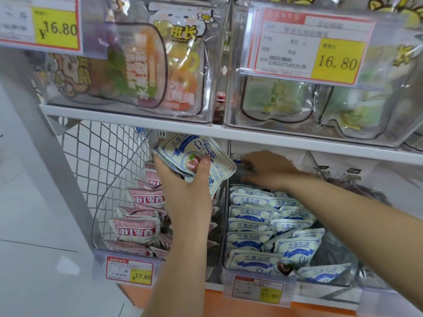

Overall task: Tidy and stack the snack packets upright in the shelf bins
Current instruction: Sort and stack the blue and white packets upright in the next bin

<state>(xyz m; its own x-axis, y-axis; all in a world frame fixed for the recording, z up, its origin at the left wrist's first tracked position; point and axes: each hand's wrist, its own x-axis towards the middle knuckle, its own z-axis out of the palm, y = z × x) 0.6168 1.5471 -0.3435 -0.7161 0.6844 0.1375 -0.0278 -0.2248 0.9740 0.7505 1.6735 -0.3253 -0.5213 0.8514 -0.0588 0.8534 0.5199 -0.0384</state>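
My left hand (183, 179) grips a bunch of white-and-blue snack packets (194, 154), lifted above the divider between two clear bins. My right hand (267, 170) reaches into the back of the middle bin (225, 225); its fingers touch a packet there and I cannot tell whether they hold it. That bin holds several more white-and-blue packets (251, 225), standing in rows, some leaning at the front. The left bin (100, 225) holds several pink packets (137, 229), mostly upright.
A white shelf edge (274, 138) hangs just above both hands. Clear bins of bagged fruit snacks (160, 65) sit on the upper shelf. Price tags (129, 272) front the lower bins. A wire mesh panel (103, 161) closes the left side; dark packets (334, 248) fill the right bin.
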